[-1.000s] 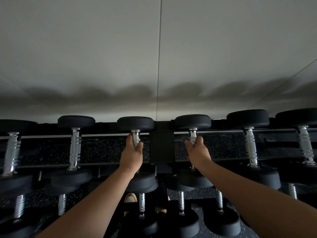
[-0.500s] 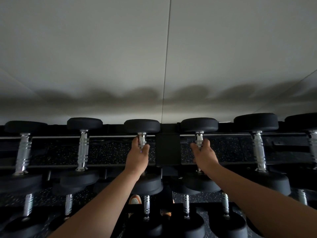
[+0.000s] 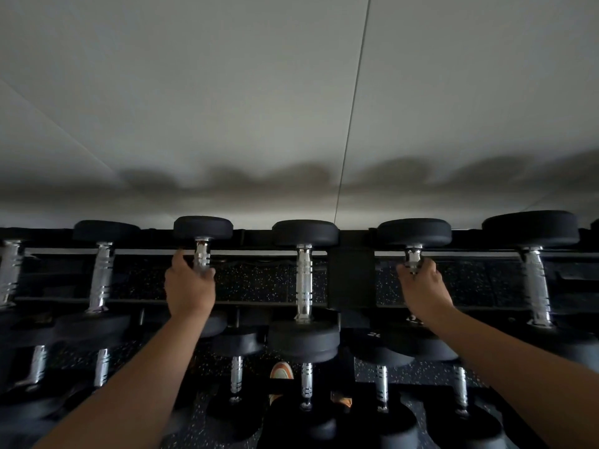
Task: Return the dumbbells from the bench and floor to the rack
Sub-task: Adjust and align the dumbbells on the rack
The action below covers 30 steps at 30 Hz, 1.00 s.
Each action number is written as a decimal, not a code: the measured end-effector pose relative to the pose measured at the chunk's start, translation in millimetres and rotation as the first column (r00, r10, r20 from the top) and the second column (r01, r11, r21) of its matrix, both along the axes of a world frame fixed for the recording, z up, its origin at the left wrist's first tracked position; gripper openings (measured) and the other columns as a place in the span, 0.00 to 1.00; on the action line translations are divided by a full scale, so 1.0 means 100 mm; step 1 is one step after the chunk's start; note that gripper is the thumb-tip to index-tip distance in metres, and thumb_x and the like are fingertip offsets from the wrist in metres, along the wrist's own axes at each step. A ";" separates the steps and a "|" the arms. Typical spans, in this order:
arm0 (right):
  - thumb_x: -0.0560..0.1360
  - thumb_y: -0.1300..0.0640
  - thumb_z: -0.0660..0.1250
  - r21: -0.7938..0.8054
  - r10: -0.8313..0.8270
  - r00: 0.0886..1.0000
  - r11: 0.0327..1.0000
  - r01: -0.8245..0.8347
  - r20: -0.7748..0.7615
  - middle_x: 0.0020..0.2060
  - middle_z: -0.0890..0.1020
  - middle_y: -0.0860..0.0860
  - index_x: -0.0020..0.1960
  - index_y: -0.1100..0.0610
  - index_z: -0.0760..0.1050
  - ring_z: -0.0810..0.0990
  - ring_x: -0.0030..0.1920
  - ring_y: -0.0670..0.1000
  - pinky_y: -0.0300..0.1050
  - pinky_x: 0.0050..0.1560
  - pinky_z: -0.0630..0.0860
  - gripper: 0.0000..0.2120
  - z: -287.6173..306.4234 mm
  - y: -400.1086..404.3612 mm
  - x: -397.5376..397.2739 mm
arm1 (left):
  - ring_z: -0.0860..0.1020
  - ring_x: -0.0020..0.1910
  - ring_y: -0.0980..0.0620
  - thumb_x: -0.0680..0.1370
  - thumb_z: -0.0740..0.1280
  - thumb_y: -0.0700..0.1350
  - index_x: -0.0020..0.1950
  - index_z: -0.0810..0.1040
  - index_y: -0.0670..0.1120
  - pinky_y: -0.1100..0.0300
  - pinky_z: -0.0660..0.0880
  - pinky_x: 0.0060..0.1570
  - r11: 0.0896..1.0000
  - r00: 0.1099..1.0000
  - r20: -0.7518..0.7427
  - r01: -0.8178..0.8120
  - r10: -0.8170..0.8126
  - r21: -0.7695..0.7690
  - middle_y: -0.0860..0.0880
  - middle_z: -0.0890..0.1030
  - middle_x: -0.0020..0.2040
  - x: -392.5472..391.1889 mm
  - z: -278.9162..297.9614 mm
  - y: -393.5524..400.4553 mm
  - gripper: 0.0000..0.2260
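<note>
2 racked dumbbells, each handle gripped: left hand (image 3: 189, 288), right hand (image 3: 423, 288).

the left hand (image 3: 189, 286) has left the chrome-handled black round-headed dumbbell (image 3: 304, 280) just left of the black upright rack post (image 3: 351, 277); that one now lies free. the hand now wraps the handle of the next chrome-and-black dumbbell further left (image 3: 202, 228). the gap to the right hand (image 3: 421, 286), gripping the black dumbbell right of the post (image 3: 414, 231), has widened.
</note>
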State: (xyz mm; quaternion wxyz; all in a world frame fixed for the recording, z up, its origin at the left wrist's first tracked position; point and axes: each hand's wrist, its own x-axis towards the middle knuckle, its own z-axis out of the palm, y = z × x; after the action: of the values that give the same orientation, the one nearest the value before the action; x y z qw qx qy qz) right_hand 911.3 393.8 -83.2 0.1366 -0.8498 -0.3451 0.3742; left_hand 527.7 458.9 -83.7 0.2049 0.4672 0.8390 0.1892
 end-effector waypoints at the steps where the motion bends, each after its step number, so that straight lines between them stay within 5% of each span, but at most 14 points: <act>1: 0.82 0.43 0.57 0.001 0.004 1.000 1.000 -0.004 0.001 0.63 0.72 0.63 0.72 0.62 0.59 0.75 0.53 0.60 0.52 0.50 0.72 0.27 0.01 -0.01 0.00 | 0.78 0.56 0.34 0.77 0.70 0.45 0.73 0.65 0.43 0.41 0.76 0.54 0.998 0.999 0.034 0.026 -0.024 -0.054 0.35 0.78 0.61 -0.05 -0.02 0.01 0.28; 5: 0.82 0.45 0.56 0.001 -0.004 1.000 1.000 0.004 -0.017 0.60 0.74 0.62 0.70 0.61 0.61 0.76 0.51 0.59 0.51 0.47 0.70 0.24 0.02 -0.04 0.02 | 0.80 0.48 0.37 0.79 0.65 0.46 0.69 0.70 0.45 0.47 0.77 0.46 0.987 0.993 0.030 0.120 -0.118 -0.110 0.40 0.82 0.53 -0.11 -0.08 0.00 0.18; 18: 0.83 0.51 0.56 0.058 0.030 1.000 0.998 -0.030 -0.008 0.50 0.77 0.58 0.69 0.58 0.63 0.80 0.41 0.55 0.45 0.32 0.70 0.17 0.06 -0.13 0.01 | 0.78 0.41 0.41 0.80 0.64 0.46 0.65 0.71 0.46 0.48 0.75 0.41 0.985 0.990 -0.013 0.136 -0.138 -0.110 0.42 0.82 0.46 -0.15 -0.13 -0.13 0.15; 30: 0.83 0.51 0.57 0.048 0.035 0.998 0.998 -0.033 -0.042 0.43 0.79 0.57 0.68 0.57 0.63 0.81 0.39 0.57 0.47 0.35 0.75 0.17 0.04 -0.16 0.04 | 0.80 0.54 0.35 0.79 0.66 0.48 0.75 0.63 0.45 0.44 0.77 0.53 0.987 0.991 0.064 0.125 -0.119 -0.101 0.38 0.81 0.60 -0.14 -0.10 -0.12 0.26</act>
State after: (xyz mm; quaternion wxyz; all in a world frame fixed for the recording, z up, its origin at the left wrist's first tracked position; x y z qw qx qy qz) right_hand 914.9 377.9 -79.7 0.1577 -0.8320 -0.3652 0.3866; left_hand 513.7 447.1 -93.7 0.2645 0.5006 0.8113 0.1454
